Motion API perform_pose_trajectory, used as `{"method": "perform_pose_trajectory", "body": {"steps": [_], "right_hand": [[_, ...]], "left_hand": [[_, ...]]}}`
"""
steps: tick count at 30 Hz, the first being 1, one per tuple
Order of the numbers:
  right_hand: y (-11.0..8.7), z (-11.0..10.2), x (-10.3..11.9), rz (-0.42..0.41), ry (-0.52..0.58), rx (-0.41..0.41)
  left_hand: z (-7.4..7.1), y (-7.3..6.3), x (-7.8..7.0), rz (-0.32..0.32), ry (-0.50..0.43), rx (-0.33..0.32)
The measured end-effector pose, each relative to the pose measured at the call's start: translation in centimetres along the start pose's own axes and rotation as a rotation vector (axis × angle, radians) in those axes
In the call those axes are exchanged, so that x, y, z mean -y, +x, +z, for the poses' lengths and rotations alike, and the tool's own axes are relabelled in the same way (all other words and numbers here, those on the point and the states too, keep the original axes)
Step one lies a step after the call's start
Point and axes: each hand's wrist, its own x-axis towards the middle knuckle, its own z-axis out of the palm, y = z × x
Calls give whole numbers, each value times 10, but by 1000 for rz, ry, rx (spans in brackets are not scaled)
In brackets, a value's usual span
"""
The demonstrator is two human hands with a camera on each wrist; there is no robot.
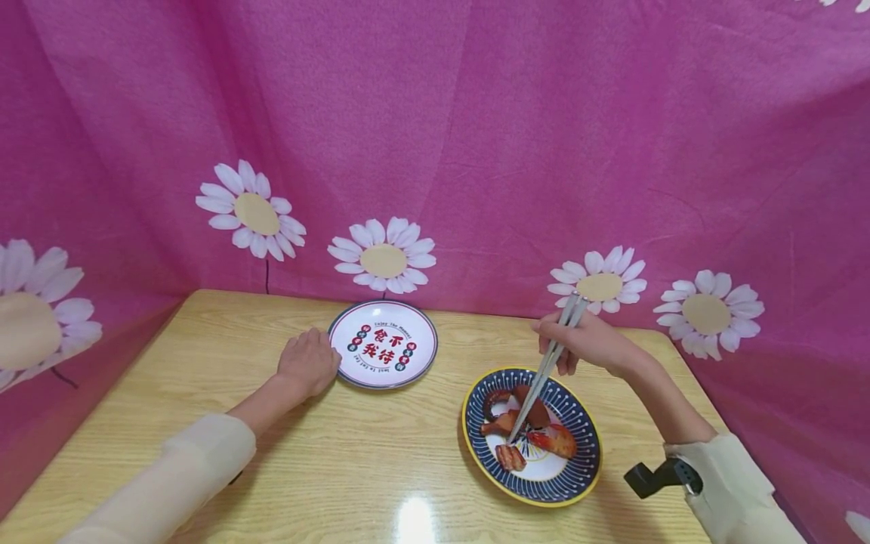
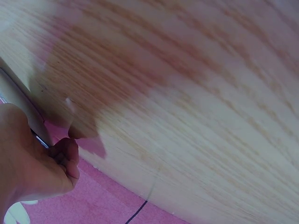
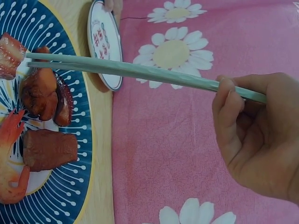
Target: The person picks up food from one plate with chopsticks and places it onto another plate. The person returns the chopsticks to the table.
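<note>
Head view takes in a pink cloth backdrop printed with white daisies (image 1: 476, 151) hung behind and beside a pale wooden table with visible grain (image 1: 326, 468). Toward the far middle of the table lies a round white plate with a dark rim and red Chinese characters (image 1: 383, 344), bare of food. Nearer and to the right sits a round dark blue plate with white radiating lines and a yellow rim (image 1: 584, 461), carrying several pieces of food: brown chunks of braised meat (image 3: 49, 149), a dark glazed piece, a striped slice of pork belly (image 3: 10, 55) and an orange-red shrimp (image 3: 9, 140). The left hand (image 1: 309, 363) rests on the table against the near-left edge of the white plate, its fingers curled at the rim; whether they actually pinch the rim cannot be told. The right hand (image 1: 587, 341) hovers beyond the far edge of the blue plate, fingers and thumb wrapped round the upper ends of a pair of long pale grey-green chopsticks (image 3: 140, 71). The chopsticks slant down over the blue plate, their tips close together at the pork belly slice, beside the brown meat. A black mount (image 1: 662, 476) is strapped at the right wrist over a cream sleeve (image 1: 737, 491).
</note>
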Motion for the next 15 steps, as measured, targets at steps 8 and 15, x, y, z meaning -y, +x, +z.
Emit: {"method": "perform_pose_trajectory", "body": {"steps": [8, 15], "right_hand": [[-8, -1, 0, -102, 79, -205], [-14, -5, -7, -153, 113, -416]], "left_hand": [[0, 1, -1, 2, -6, 1], [1, 1, 0, 1, -6, -8]]}}
